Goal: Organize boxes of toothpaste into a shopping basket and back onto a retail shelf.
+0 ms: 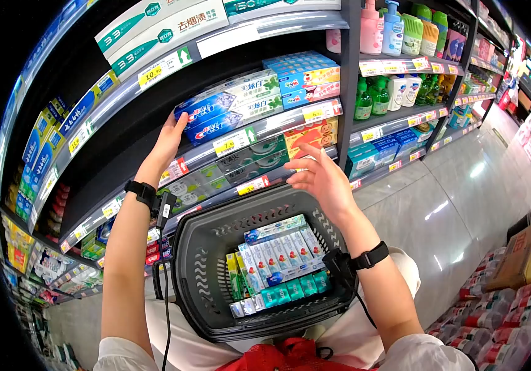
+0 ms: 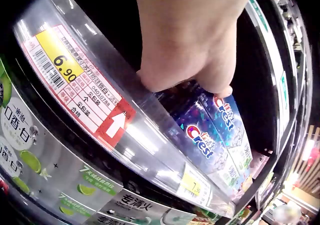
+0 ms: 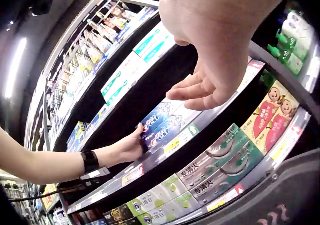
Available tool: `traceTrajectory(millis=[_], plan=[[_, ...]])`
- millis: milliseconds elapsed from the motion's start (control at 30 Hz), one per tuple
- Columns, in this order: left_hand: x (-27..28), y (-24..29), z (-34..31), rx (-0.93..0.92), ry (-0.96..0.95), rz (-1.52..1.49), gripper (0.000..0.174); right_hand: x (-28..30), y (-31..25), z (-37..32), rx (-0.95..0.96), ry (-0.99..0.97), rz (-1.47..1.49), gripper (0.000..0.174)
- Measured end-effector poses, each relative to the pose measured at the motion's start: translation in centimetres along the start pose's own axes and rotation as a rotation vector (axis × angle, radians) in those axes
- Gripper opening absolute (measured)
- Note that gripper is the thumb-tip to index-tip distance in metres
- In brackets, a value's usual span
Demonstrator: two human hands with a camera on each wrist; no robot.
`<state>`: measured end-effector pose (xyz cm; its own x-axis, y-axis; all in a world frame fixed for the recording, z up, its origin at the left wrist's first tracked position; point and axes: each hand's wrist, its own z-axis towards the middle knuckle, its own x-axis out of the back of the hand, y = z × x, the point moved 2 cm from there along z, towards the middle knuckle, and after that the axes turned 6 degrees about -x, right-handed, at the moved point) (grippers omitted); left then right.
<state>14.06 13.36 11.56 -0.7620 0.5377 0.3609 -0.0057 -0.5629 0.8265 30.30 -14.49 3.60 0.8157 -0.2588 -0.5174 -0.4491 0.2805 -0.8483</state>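
Observation:
Blue-and-white Crest toothpaste boxes (image 1: 231,108) lie stacked on a middle shelf. My left hand (image 1: 168,141) is at their left end, its fingers against the box ends and its thumb near the front corner. In the left wrist view that hand (image 2: 192,40) covers the near end of the boxes (image 2: 207,135), partly hiding its own fingers. My right hand (image 1: 322,179) is held in the air in front of the shelf, above the basket's far right side, fingers loosely extended and holding nothing. The black basket (image 1: 185,272) below holds several toothpaste boxes (image 1: 281,255).
Smaller toothpaste boxes (image 1: 312,80) adjoin the Crest stack on its right. Price tags line the shelf edge (image 1: 265,131). Pump bottles (image 1: 380,96) stand on shelves to the right. Bottle packs (image 1: 494,315) are on the tiled floor (image 1: 457,198) at lower right.

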Motion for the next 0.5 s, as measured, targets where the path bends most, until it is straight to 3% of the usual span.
traceTrajectory(millis=[500], plan=[[-0.48,-0.33,0.13,-0.001,0.102,0.203,0.058,1.15,-0.52,-0.7,0.018,0.039,0.029,0.05]])
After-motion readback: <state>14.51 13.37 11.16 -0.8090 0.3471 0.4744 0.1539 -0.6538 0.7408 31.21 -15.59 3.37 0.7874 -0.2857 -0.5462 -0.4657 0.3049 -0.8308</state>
